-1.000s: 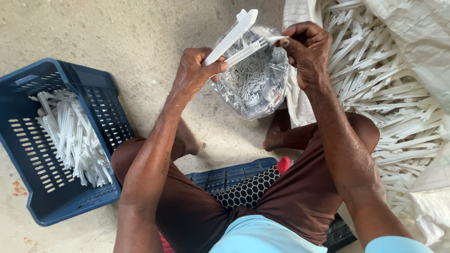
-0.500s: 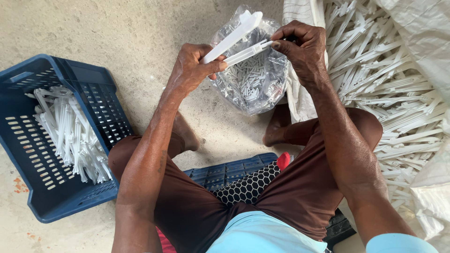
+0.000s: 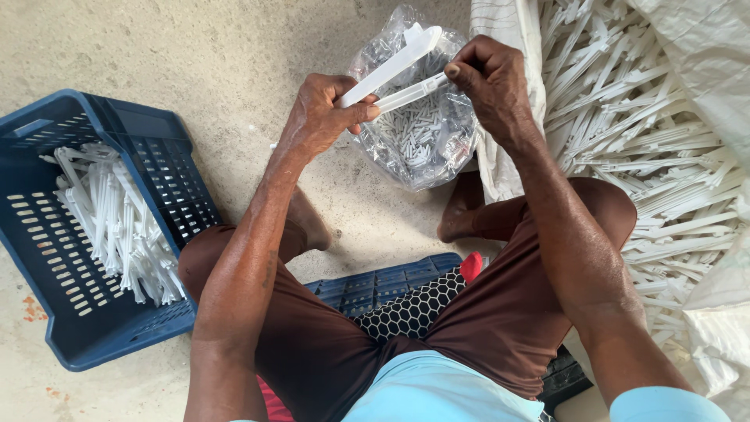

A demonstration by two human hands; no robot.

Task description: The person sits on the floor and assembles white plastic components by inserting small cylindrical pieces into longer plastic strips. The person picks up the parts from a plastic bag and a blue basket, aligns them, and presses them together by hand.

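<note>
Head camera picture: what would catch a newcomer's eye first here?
First the two hands at top centre: the left hand and right hand hold a long white plastic piece over a clear bag of small white bits. Next, the big heap of white plastic strips on the right, and the blue crate of similar strips on the floor at left.

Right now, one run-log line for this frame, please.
left hand: holds white plastic strips | right hand: pinches strip end | below: clear bag | blue crate: finished strips

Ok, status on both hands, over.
Left hand grips white strips. Right hand pinches one strip's end. Clear bag below, nothing blocking.
</note>
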